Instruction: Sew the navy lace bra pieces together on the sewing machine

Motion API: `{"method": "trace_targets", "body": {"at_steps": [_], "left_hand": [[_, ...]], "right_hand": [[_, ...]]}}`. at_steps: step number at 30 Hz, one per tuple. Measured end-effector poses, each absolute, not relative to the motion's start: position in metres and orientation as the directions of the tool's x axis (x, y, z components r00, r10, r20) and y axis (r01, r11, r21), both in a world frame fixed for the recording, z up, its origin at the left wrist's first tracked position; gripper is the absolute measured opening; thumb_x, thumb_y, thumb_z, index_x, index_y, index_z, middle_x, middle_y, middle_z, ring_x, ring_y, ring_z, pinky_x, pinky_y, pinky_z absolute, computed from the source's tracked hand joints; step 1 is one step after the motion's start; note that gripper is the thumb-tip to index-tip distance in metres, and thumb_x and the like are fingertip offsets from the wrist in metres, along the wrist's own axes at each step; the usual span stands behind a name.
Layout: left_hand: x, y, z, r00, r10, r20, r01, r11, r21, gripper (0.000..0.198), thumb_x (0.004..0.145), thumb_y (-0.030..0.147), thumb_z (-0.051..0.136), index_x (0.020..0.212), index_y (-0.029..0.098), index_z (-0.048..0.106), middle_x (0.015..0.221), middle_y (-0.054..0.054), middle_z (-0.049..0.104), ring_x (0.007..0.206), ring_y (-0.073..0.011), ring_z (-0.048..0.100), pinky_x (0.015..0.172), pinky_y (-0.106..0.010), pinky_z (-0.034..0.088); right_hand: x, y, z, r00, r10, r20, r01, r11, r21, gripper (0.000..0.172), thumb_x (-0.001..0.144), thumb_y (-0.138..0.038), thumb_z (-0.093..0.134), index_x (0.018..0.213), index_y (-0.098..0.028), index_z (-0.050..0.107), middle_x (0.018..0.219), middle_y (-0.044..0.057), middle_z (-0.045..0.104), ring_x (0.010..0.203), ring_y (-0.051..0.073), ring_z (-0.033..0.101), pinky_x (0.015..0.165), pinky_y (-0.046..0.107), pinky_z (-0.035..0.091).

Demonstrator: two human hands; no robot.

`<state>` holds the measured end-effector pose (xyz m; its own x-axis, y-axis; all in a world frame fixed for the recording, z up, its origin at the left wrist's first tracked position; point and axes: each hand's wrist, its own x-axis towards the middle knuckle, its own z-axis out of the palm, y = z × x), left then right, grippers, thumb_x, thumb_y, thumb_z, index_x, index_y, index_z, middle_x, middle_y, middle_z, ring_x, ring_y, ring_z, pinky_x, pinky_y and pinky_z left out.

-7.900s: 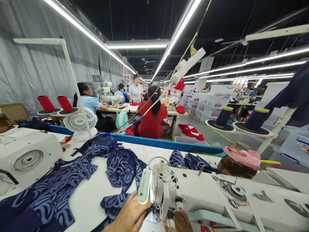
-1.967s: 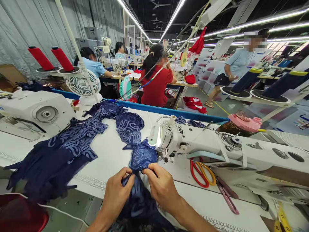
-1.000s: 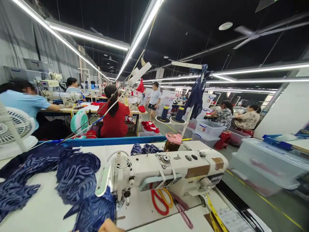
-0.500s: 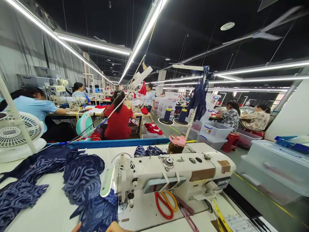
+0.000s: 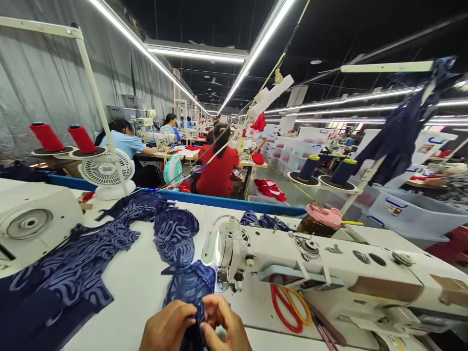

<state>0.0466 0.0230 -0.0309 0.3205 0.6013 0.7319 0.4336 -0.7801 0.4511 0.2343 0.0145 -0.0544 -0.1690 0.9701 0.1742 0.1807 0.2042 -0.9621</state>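
A navy piece of fabric [image 5: 188, 287] with a swirling pattern lies at the left of the sewing machine head [image 5: 270, 251], its far part beside the needle area. Its near edge is pinched by my left hand [image 5: 166, 324], fingers curled and thumb side turned inward. Close beside it, my right hand [image 5: 224, 324] grips the same cloth between thumb and bent fingers. A dark folded strip of the fabric hangs between the two hands. More navy patterned cloth [image 5: 175, 234] lies bunched just beyond, joined or touching; I cannot tell which.
A pile of navy patterned pieces [image 5: 84, 263] spreads over the left tabletop. Red-handled scissors [image 5: 285, 307] lie under the machine arm. A white fan [image 5: 107, 168] and red thread cones [image 5: 47, 137] stand at the back left. A co-worker in red [image 5: 219, 168] sits ahead.
My view has swung left, showing the second machine and red cones. Both hands have come up fully into view and now pinch the fabric's near edge together.
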Motion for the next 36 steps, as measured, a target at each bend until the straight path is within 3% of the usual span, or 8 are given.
{"method": "trace_targets", "body": {"at_steps": [4, 7, 10, 16, 20, 24, 27, 36], "left_hand": [[0.047, 0.018, -0.028, 0.300, 0.658, 0.690, 0.450, -0.736, 0.506, 0.021, 0.097, 0.016, 0.049, 0.114, 0.024, 0.058, 0.091, -0.002, 0.070, 0.083, -0.0126, 0.070, 0.077, -0.019, 0.056], [0.047, 0.012, -0.021, 0.233, 0.741, 0.630, 0.516, -0.643, 0.566, 0.018, 0.096, 0.021, 0.051, 0.112, 0.024, 0.059, 0.097, -0.002, 0.071, 0.089, -0.0143, 0.069, 0.081, -0.022, 0.055], [0.047, 0.009, -0.012, 0.219, 0.803, 0.554, 0.527, -0.576, 0.625, 0.008, 0.095, 0.022, 0.055, 0.101, 0.025, 0.060, 0.090, 0.000, 0.069, 0.084, -0.0144, 0.067, 0.076, -0.023, 0.054], [0.044, 0.008, -0.004, 0.304, 0.797, 0.521, 0.524, -0.597, 0.608, 0.010, 0.096, 0.016, 0.049, 0.095, 0.023, 0.056, 0.085, 0.001, 0.065, 0.080, -0.0147, 0.060, 0.074, -0.025, 0.049], [0.042, 0.011, -0.003, 0.389, 0.748, 0.538, 0.549, -0.657, 0.516, 0.010, 0.095, 0.014, 0.051, 0.096, 0.022, 0.056, 0.086, 0.001, 0.066, 0.082, -0.0155, 0.058, 0.078, -0.029, 0.045], [0.041, 0.017, 0.001, 0.469, 0.717, 0.516, 0.542, -0.695, 0.473, 0.012, 0.095, 0.012, 0.052, 0.099, 0.022, 0.056, 0.083, 0.003, 0.066, 0.075, -0.0133, 0.059, 0.084, -0.034, 0.040], [0.042, 0.020, 0.005, 0.485, 0.705, 0.517, 0.544, -0.706, 0.453, 0.012, 0.095, 0.012, 0.054, 0.101, 0.022, 0.056, 0.084, 0.004, 0.068, 0.073, -0.0119, 0.061, 0.090, -0.039, 0.037], [0.042, 0.023, 0.008, 0.480, 0.672, 0.564, 0.555, -0.730, 0.397, 0.011, 0.094, 0.013, 0.057, 0.101, 0.022, 0.056, 0.083, 0.005, 0.071, 0.069, -0.0113, 0.064, 0.098, -0.042, 0.034]], "right_hand": [[0.229, 0.012, -0.045, -0.192, 0.981, 0.028, 0.038, 0.036, -0.999, 0.025, 0.079, -0.041, 0.070, 0.089, -0.019, 0.066, 0.070, -0.001, 0.057, 0.065, 0.014, 0.052, 0.062, 0.025, 0.041], [0.225, 0.009, -0.029, -0.124, 0.989, -0.081, -0.155, -0.100, -0.983, 0.040, 0.071, -0.041, 0.080, 0.101, -0.020, 0.064, 0.076, -0.002, 0.058, 0.070, 0.013, 0.053, 0.067, 0.025, 0.042], [0.225, 0.008, -0.018, -0.148, 0.973, -0.175, -0.299, -0.213, -0.930, 0.052, 0.064, -0.040, 0.087, 0.106, -0.020, 0.065, 0.079, -0.002, 0.060, 0.072, 0.012, 0.054, 0.071, 0.025, 0.042], [0.228, 0.006, -0.014, -0.235, 0.898, -0.371, -0.436, -0.439, -0.786, 0.040, 0.061, -0.035, 0.090, 0.093, -0.016, 0.074, 0.080, 0.001, 0.064, 0.071, 0.009, 0.054, 0.067, 0.021, 0.042], [0.227, 0.006, -0.011, -0.187, 0.945, -0.267, -0.377, -0.321, -0.869, 0.026, 0.063, -0.031, 0.087, 0.082, -0.018, 0.076, 0.080, 0.001, 0.068, 0.074, 0.011, 0.057, 0.072, 0.022, 0.043], [0.226, 0.006, -0.006, -0.102, 0.990, -0.097, -0.123, -0.109, -0.986, 0.011, 0.073, -0.028, 0.076, 0.081, -0.021, 0.078, 0.081, 0.003, 0.072, 0.077, 0.016, 0.061, 0.074, 0.027, 0.046], [0.227, 0.006, -0.001, -0.087, 0.996, 0.001, 0.039, 0.004, -0.999, 0.011, 0.077, -0.024, 0.068, 0.082, -0.022, 0.078, 0.082, 0.003, 0.073, 0.077, 0.017, 0.063, 0.073, 0.028, 0.047], [0.231, 0.006, 0.007, -0.132, 0.991, -0.008, 0.024, -0.005, -1.000, 0.008, 0.077, -0.025, 0.068, 0.075, -0.018, 0.070, 0.067, -0.002, 0.061, 0.062, 0.011, 0.051, 0.060, 0.023, 0.041]]}}
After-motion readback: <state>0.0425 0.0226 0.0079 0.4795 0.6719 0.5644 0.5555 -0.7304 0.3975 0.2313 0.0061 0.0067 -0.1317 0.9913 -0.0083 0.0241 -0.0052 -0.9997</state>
